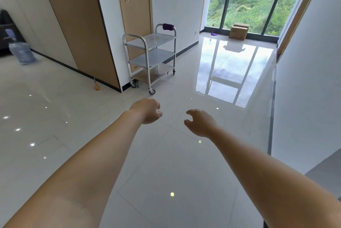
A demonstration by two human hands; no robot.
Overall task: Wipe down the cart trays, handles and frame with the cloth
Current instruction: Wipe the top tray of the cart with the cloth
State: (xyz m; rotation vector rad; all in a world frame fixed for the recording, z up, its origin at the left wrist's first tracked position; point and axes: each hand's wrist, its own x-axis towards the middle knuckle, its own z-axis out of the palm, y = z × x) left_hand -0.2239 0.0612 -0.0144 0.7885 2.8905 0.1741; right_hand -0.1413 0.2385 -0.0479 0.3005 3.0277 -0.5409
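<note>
Floor (184, 163): glossy pale tile fills most of the frame, with strong window glare at center right washing out the surface there. Window (249, 0) at upper right is cut off by the top edge; green hillside beyond.

Both forearms enter from the bottom corners, elbows out of frame.

Cart (149, 56): three-tray metal trolley on casters, upper center of the frame, parked against the wall corner beside the tan door panels. The far-side casters are partly hidden behind the frame and bottom tray. Tray surfaces are too distant to judge for dirt.

Cardboard box (239, 31) sits on the floor at the window, upper right. Blurred bluish bag or bottle (22, 53) at far left, can't tell which. Dark furniture behind it is clipped by the left edge.

Left hand (147, 110): center frame, fingers loosely curled, holding nothing, back of the hand to the camera, so the fingertips are mostly hidden.
Right hand (200, 122): just right of it, fingers loosely bent and apart, holding nothing. The hands are near each other, not touching.

Cloth (168, 26): dark purple, draped over the cart's far handle, above the top tray. Well apart from both hands, up-frame of them. A small purple item (214, 34) on the floor near the window is too small to identify.
</note>
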